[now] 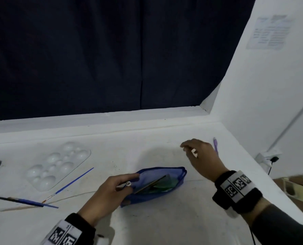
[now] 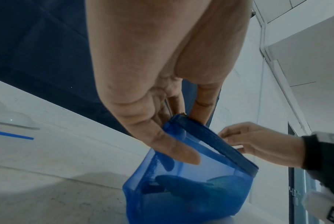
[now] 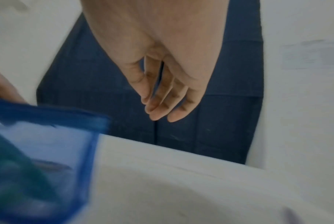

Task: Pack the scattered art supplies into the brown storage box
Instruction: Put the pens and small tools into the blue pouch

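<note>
Pouch (image 1: 157,184), one, blue, gripped by left hand (image 1: 110,193); two brushes (image 1: 69,184); right hand (image 1: 203,156) fingers loose, empty.

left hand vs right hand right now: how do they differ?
The left hand grips the open rim of the blue pouch; the right hand holds nothing. The left hand sits nearer the person, its fingers curled on the pouch; the right hand is farther out with fingers loose, beside the purple pen and apart from the pouch. Both wear black wristbands with printed markers.
</note>
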Motion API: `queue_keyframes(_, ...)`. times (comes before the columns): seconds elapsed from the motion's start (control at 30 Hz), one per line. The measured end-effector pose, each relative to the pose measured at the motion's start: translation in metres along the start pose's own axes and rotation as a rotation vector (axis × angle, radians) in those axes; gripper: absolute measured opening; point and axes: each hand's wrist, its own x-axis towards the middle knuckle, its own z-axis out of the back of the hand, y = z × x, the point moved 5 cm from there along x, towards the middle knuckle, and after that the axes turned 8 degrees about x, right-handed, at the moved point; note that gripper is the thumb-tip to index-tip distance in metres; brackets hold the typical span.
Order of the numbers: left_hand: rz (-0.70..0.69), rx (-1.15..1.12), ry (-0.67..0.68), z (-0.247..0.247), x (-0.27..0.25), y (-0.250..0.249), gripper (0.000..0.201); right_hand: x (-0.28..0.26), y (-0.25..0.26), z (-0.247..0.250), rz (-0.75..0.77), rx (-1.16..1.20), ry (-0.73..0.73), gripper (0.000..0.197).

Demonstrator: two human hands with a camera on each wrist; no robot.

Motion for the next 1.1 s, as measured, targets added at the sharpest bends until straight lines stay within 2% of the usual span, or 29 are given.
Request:
queue_keyframes(0.03, 0.008, -0.005, 0.004, -0.002, 0.002, 0.0, 0.04, 0.003, -0.024, 0.006, -0.079, -0.082, -0.027, 0.02)
queue_keyframes(0.1, 0.015, -0.005, 0.009, -0.002, 0.003, -0.001, 0.04, 0.003, -0.074, 0.01, -0.259, -0.25, 0.019, 0.022)
queue_keyframes(0.23, -0.01, 0.062, 0.003, 0.003, 0.001, 0.001, 0.04, -0.008, -0.135, 0.008, -0.586, -0.44, 0.277, 0.038)
queue_keyframes(0.3, 0.006, 0.059, -0.007, 0.006, -0.001, 0.003, 0.04, -0.01, -0.143, 0.005, -0.64, -0.458, 0.337, 0.04)
queue_keyframes(0.37, 0.02, 0.052, -0.018, 0.01, -0.003, 0.006, 0.04, -0.01, -0.142, 0.003, -0.687, -0.445, 0.336, 0.055)
queue_keyframes(0.4, 0.02, 0.055, -0.023, 0.012, -0.005, 0.007, 0.04, -0.008, -0.139, 0.003, -0.693, -0.443, 0.31, 0.056)
queue_keyframes(0.43, 0.017, 0.06, -0.028, 0.014, -0.007, 0.009, 0.041, -0.007, -0.133, 0.003, -0.681, -0.454, 0.292, 0.046)
queue_keyframes(0.6, 0.035, 0.016, -0.058, 0.028, -0.027, 0.02, 0.04, -0.016, -0.074, -0.014, -0.498, -0.377, 0.297, 0.019)
queue_keyframes(0.7, 0.074, -0.038, -0.09, 0.044, -0.048, 0.031, 0.038, -0.015, -0.027, -0.036, -0.222, -0.201, 0.2, 0.03)
queue_keyframes(0.77, 0.088, -0.06, -0.106, 0.058, -0.063, 0.043, 0.036, -0.012, 0.025, -0.046, 0.003, -0.047, 0.171, 0.029)
queue_keyframes(0.83, 0.112, -0.095, -0.134, 0.073, -0.081, 0.054, 0.033, -0.015, 0.082, -0.058, 0.189, 0.025, 0.228, 0.031)
queue_keyframes(0.93, 0.155, -0.134, -0.172, 0.093, -0.108, 0.069, 0.031, -0.029, 0.155, -0.085, 0.472, -0.039, 0.345, 0.036)
queue_keyframes(1.0, 0.164, -0.147, -0.195, 0.106, -0.125, 0.075, 0.031, -0.044, 0.186, -0.112, 0.567, -0.048, 0.432, 0.04)
queue_keyframes(1.1, 0.17, -0.17, -0.249, 0.124, -0.15, 0.084, 0.029, -0.063, 0.213, -0.166, 0.596, 0.034, 0.593, 0.043)
